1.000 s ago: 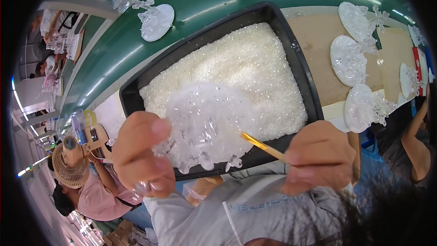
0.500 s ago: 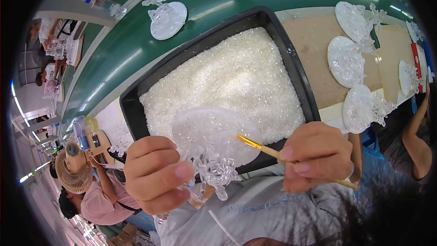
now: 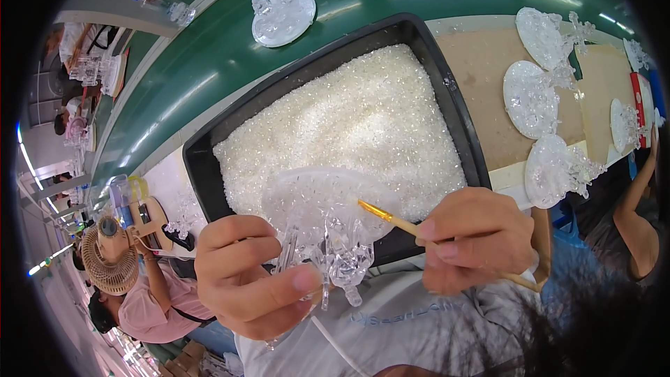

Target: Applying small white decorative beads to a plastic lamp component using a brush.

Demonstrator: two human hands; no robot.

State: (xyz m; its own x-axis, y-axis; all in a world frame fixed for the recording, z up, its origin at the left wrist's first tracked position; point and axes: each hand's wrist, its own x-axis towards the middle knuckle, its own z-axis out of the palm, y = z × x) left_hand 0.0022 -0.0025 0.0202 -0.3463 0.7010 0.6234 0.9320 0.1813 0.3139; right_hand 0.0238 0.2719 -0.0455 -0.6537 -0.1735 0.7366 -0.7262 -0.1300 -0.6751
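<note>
I see my left hand [image 3: 244, 276] closed around a clear plastic ornament [image 3: 324, 227], thumb pressed on its lower side and fingers wrapped behind; the piece has a round disc on top and a cluster of small figures hanging below. It sits low in the frame, held just above the near edge of the tray [image 3: 209, 139]. My right hand [image 3: 474, 237] is pinched shut on a thin wooden brush [image 3: 447, 248], whose metal-banded tip touches the right rim of the ornament's disc; the handle runs back through my fingers and out past the wrist. The tray is black, rectangular and filled with fine white glittering granules [image 3: 356, 122]. It lies slantwise on a green belt [image 3: 209, 49]. Further up the belt rests another ornament [image 3: 279, 14], lying flat. To the right of the tray is a brown board [image 3: 481, 77] with three more ornaments along its right side, the nearest [image 3: 555, 167] at its lower corner. At the far right a second person's arm [image 3: 638, 181] reaches up near the board's edge. At lower left another person in a straw hat [image 3: 108, 265] sits beside the belt.
</note>
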